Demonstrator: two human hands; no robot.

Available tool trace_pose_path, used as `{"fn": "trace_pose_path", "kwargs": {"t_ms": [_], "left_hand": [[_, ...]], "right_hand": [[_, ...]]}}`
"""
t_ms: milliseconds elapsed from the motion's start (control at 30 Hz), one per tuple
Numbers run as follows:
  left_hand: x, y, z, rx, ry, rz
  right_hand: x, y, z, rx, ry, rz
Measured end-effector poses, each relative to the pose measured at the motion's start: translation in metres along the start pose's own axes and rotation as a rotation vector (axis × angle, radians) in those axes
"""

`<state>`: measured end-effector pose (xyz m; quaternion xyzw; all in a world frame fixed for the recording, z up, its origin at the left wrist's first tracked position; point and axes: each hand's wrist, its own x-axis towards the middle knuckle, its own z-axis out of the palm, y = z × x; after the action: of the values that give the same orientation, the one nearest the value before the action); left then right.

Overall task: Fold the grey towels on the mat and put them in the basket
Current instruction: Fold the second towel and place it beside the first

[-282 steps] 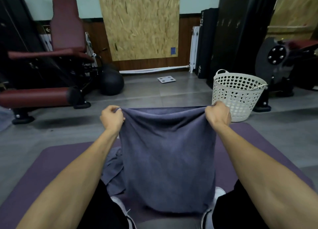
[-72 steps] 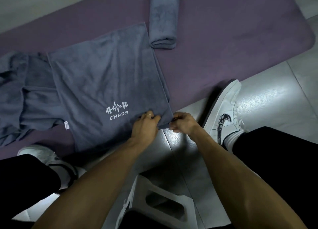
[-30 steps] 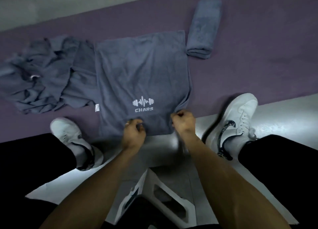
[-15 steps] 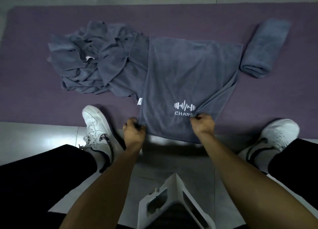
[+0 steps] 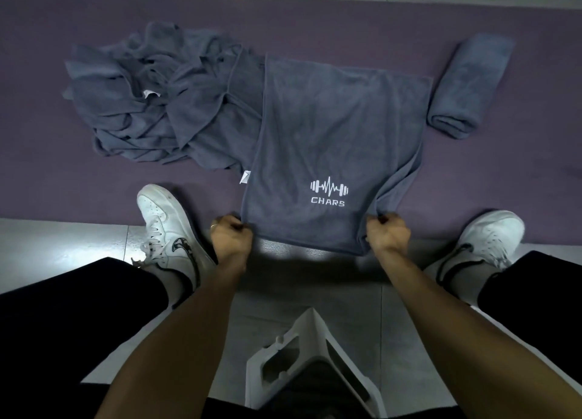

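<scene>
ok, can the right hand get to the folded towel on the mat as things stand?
Probably yes, once freed: the right hand grips the spread towel. Only bare mat lies between it and the folded towel.

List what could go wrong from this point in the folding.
1. The flat towel overlaps the crumpled pile on its left edge; lifting it may drag the pile along.
2. The right hand bunches its corner while the left hand holds the other, so the fold may come out skewed.
3. The near edge hangs off the mat onto the floor.
</scene>
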<state>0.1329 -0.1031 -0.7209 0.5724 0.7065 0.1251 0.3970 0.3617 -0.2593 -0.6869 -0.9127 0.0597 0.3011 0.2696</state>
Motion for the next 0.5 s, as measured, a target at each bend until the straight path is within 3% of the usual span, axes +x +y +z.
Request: {"fn": "trace_pose_path", "kwargs": {"t_ms": [200, 367, 500], "left_hand": [[0.0, 0.019, 0.002, 0.151, -0.111, -0.214], [-0.018, 0.028, -0.003, 0.222, -0.13, -0.126], [-0.041, 0.061, -0.017, 0.079, -0.126, -0.026]], "right_hand": [[0.0, 0.016, -0.013, 0.008, 0.024, -0.078], [-0.011, 0.017, -0.023, -0.099, 0.004, -0.329], [-0.017, 0.005, -0.046, -0.117, -0.021, -0.478]]}}
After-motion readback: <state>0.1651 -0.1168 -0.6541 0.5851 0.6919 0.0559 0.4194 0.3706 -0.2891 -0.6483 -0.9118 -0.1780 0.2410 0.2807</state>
